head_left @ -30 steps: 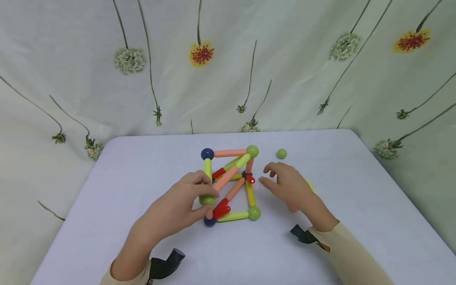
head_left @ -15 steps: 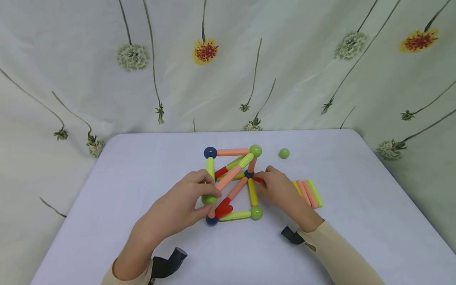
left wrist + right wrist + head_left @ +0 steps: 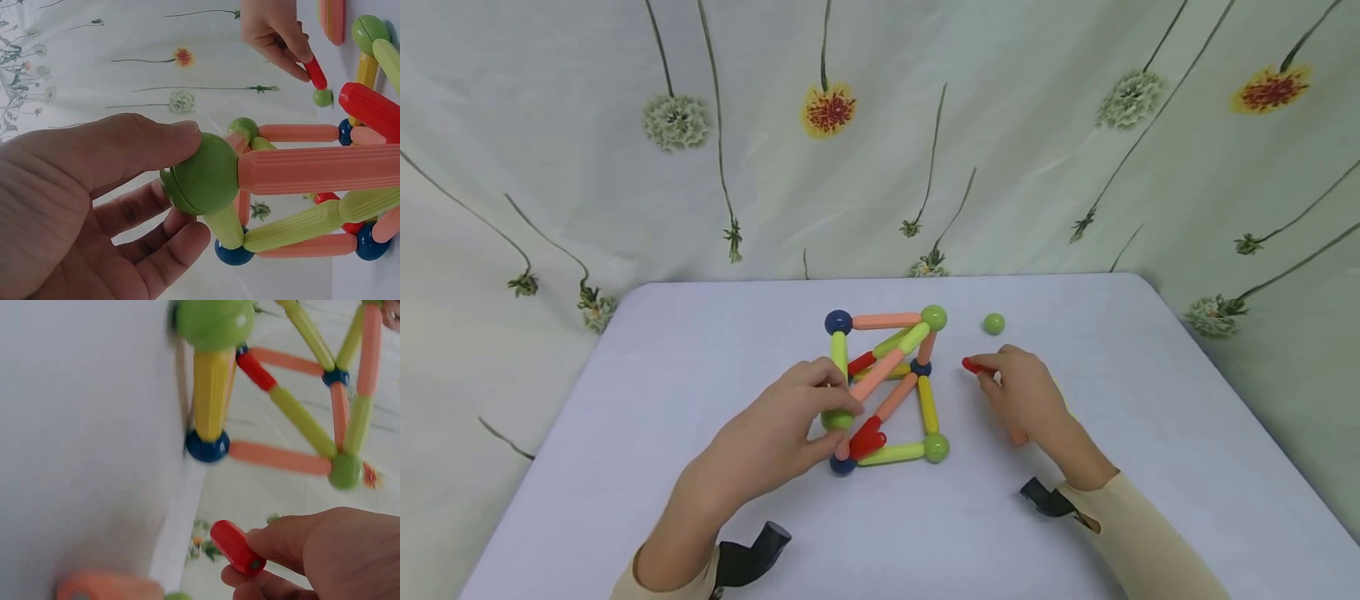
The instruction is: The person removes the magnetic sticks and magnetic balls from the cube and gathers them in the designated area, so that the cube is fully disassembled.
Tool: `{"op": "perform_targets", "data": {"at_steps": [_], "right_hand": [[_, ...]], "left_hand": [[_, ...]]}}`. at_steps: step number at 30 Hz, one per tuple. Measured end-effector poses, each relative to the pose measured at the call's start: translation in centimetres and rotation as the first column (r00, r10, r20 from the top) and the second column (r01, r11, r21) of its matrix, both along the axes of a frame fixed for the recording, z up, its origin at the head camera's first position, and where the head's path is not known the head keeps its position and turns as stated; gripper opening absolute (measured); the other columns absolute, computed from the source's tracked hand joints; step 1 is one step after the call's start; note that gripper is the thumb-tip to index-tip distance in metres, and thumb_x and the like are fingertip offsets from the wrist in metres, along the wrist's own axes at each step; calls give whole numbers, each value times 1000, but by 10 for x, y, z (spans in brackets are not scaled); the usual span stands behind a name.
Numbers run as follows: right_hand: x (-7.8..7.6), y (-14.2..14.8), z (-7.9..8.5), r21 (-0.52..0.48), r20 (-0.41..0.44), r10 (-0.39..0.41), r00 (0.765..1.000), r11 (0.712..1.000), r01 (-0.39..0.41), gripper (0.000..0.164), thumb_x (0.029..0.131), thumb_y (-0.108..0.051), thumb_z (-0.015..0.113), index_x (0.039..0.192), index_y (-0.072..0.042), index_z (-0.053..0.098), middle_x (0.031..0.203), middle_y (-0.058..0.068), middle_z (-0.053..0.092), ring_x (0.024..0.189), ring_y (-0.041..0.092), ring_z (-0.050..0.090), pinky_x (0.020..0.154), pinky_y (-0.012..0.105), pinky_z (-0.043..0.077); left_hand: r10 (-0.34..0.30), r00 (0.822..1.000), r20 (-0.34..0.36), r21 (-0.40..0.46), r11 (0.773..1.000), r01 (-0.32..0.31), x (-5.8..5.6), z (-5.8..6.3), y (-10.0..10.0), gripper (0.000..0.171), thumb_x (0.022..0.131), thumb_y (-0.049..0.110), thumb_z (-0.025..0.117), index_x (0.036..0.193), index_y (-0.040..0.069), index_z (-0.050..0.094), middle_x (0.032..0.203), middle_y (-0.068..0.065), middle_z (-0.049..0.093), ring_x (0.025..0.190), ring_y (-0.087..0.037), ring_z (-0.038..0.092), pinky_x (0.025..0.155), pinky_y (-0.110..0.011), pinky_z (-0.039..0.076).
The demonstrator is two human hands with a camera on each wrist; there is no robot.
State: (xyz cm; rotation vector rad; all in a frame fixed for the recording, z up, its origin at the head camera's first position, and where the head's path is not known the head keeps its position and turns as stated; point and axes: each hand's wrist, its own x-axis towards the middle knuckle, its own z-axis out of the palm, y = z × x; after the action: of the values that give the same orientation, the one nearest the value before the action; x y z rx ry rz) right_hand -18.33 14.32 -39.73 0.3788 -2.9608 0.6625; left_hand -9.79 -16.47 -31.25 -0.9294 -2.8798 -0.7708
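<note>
A frame of magnetic rods and balls [image 3: 885,321] stands mid-table, in salmon, yellow, lime and red rods with navy and green balls. My left hand [image 3: 767,437] holds the green ball [image 3: 209,175] at its upper front-left corner, thumb on one side and fingers on the other. Right of the frame and apart from it, my right hand [image 3: 1028,398] pinches a short red magnetic rod [image 3: 232,544] between thumb and fingers. Another red rod [image 3: 372,109] sits low at the frame's front left. My left hand hides part of that corner in the head view.
One loose green ball [image 3: 994,323] lies at the back right of the white table [image 3: 625,367]. Loose rods lie beneath my right forearm, mostly hidden; a salmon rod [image 3: 1018,436] shows at its edge. A flowered cloth [image 3: 880,192] hangs behind the table.
My right hand has reached the short red rod beside the frame's back-right navy ball, gripped it and drawn it away to the right. My left hand has stayed on the green ball.
</note>
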Motion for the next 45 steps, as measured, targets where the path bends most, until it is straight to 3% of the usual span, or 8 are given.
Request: {"op": "perform_targets", "data": {"at_steps": [8, 16, 19, 25, 31, 37, 41, 45], "right_hand": [[8, 54, 4, -73, -69, -95, 993, 993, 90, 25, 91, -12, 65, 115, -7, 72, 75, 6, 56, 59, 21, 45, 45, 28, 35], [64, 78, 5, -64, -142, -18, 990, 998, 9, 22, 86, -6, 71, 107, -9, 76, 68, -4, 49, 58, 14, 42, 44, 25, 34], [85, 77, 0, -50, -115, 9, 993, 999, -15, 24, 84, -6, 73, 106, -13, 76, 69, -8, 49, 57, 10, 42, 43, 23, 35], [112, 67, -15, 40, 54, -10, 999, 999, 7, 27, 82, -10, 76, 109, -18, 75, 72, -12, 52, 59, 5, 44, 50, 21, 41], [115, 60, -27, 85, 133, -35, 990, 996, 24, 31, 81, -17, 78, 107, -17, 62, 72, -13, 57, 62, 4, 49, 60, 25, 47], [114, 58, -25, 61, 165, -33, 986, 998, 23, 32, 83, -22, 77, 108, -17, 59, 71, -13, 54, 59, 5, 47, 58, 24, 45], [113, 57, -19, 50, 83, -22, 996, 999, 18, 24, 86, -23, 74, 104, -15, 60, 68, -13, 51, 51, 4, 42, 51, 23, 40], [105, 41, -12, 6, -24, 75, 997, 997, -75, 21, 86, -20, 74, 102, -13, 64, 71, -15, 51, 54, 2, 42, 51, 21, 40]], "left_hand": [[12, 1000, -6, -9, 1000, -12, 0, 0, 0, 24, 77, 14, 84, 99, 21, 76, 99, 10, 50, 91, -11, 46, 68, -20, 49], [8, 1000, -26, -8, 1000, -8, 0, 5, -3, 25, 77, 12, 84, 99, 20, 76, 99, 9, 51, 91, -11, 47, 69, -21, 48], [9, 999, -32, -5, 1000, -10, 0, 5, -4, 24, 78, 11, 83, 99, 19, 75, 99, 8, 51, 91, -12, 47, 69, -22, 48], [16, 999, -38, -3, 1000, -16, 0, 4, -7, 23, 78, 10, 82, 99, 18, 75, 99, 7, 51, 90, -13, 47, 69, -23, 48], [24, 999, -29, -7, 1000, -24, -1, 2, -5, 23, 78, 11, 83, 99, 19, 75, 99, 8, 51, 90, -13, 46, 68, -23, 48], [9, 1000, -25, -17, 1000, -9, -1, 1, 0, 23, 79, 12, 82, 99, 19, 75, 100, 7, 51, 92, -13, 46, 69, -22, 48], [6, 1000, -16, -29, 1000, -7, -2, 1, 4, 24, 78, 13, 83, 100, 19, 75, 101, 7, 51, 92, -13, 47, 71, -23, 49], [14, 1000, -4, -34, 999, -14, -1, 1, 5, 25, 78, 14, 84, 100, 19, 75, 100, 6, 51, 91, -13, 46, 70, -23, 49]]}}
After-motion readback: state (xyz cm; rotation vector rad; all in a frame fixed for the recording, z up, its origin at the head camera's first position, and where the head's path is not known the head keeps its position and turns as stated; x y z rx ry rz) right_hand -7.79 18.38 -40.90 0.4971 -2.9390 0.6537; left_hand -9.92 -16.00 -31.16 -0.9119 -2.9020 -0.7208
